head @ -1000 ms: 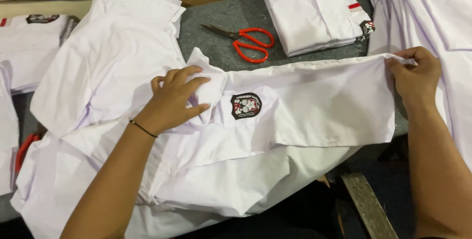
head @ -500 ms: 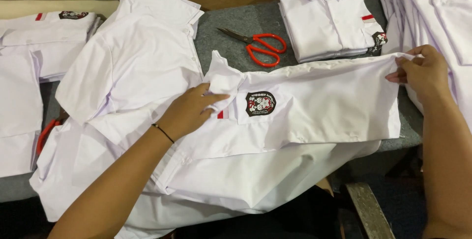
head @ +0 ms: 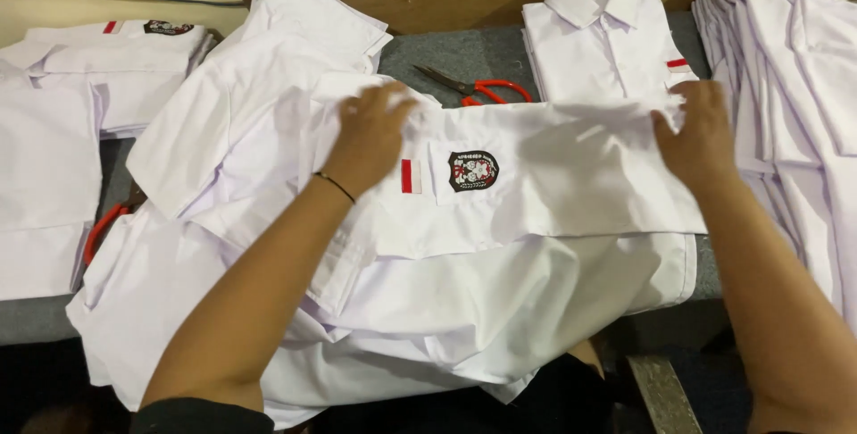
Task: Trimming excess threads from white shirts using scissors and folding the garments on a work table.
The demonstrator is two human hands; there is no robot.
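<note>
A white short-sleeved shirt (head: 553,193) lies spread on the grey table, with a dark crest badge (head: 473,171) and a small red and white flag patch (head: 410,176) on its chest pocket. My left hand (head: 370,135) presses on the shirt's upper left part, fingers spread and curled over the fabric edge. My right hand (head: 701,135) grips the shirt's upper right edge. More white shirts (head: 223,139) lie underneath and to the left.
Red-handled scissors (head: 478,88) lie on the grey table (head: 446,54) behind the shirt. A folded white shirt (head: 607,41) sits at the back; a stack of white shirts (head: 794,86) at the right; folded shirts (head: 107,59) at the left. Another red handle (head: 103,224) peeks out left.
Both hands have moved the shirt's top edge away from me, over part of the scissors. The left hand shifted up from beside the badge to the fabric edge.
</note>
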